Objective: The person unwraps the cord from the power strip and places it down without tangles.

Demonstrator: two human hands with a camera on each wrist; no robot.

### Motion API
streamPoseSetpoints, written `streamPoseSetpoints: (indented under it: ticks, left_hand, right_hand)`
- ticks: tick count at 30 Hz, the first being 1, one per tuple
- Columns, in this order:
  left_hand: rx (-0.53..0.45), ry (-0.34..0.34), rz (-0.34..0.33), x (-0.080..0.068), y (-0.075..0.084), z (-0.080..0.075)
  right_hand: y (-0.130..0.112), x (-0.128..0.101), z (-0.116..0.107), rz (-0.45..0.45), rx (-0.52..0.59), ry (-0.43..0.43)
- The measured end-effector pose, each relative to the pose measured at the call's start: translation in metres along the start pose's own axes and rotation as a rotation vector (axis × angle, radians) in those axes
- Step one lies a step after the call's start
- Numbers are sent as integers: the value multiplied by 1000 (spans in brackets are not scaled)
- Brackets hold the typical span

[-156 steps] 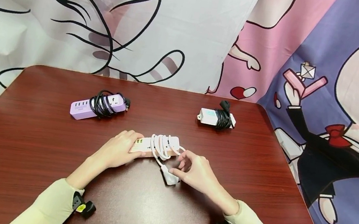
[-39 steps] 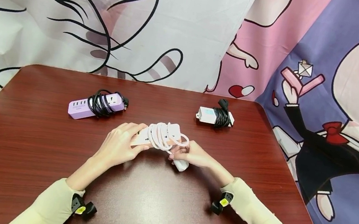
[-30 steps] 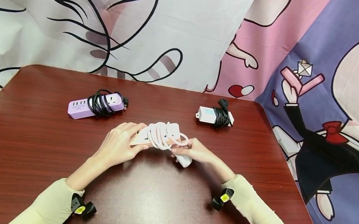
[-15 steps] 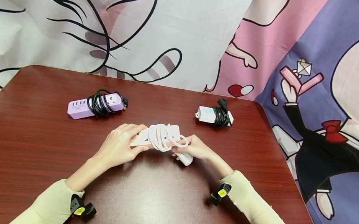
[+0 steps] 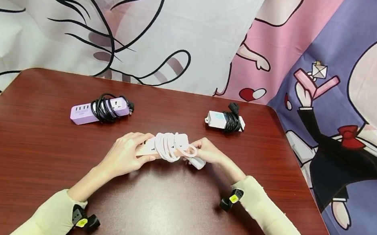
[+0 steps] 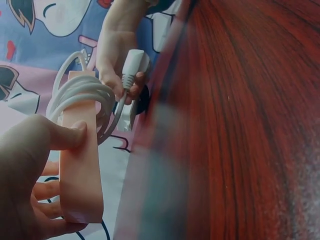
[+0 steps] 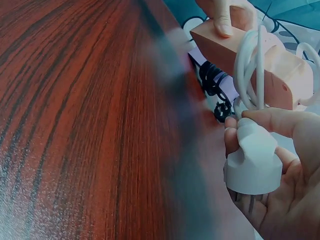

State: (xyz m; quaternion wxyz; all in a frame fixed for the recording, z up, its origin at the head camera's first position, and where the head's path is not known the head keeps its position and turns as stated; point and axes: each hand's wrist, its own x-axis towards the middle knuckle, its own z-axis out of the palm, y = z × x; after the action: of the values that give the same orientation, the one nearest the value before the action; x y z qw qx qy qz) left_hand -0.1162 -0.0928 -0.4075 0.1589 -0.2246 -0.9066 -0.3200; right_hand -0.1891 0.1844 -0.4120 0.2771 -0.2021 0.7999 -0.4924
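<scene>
A white power strip with pinkish sides is held above the table, its white cord wound several times round one end. My left hand grips the other end, thumb on the near side, as the left wrist view shows. At the wound end, my right hand pinches the cord just behind the white plug. In the right wrist view the plug's metal pins point away from the strip. A loose loop of cord stands out past the strip's end.
On the brown table, a purple power strip wound with black cord lies at the back left. A smaller white power strip with black cord lies at the back right. A printed cloth hangs behind the table.
Earlier the strip was lower and the plug hung loose by my right hand. Since then my right hand has taken hold at the plug and moved it up and right, under the strip's end.
</scene>
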Motion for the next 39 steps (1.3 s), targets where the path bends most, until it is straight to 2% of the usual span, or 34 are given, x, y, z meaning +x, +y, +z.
streamPoseSetpoints:
  ticks: [8,12,25,39]
  left_hand:
    - [-10,-27,26,-2,-1,0]
    - [-17,-28,34,-3,-2,0]
    - [-10,-48,64,-4,-3,-1]
    - [-9,-63,80,-5,-4,-1]
  right_hand:
    - [-2,2,-5,-16,-146,99]
    - [-2,3,-7,-44,-186,113]
    - [-9,4,-5,-1,-175,169]
    - [-17,4,-9,-7,-191,220]
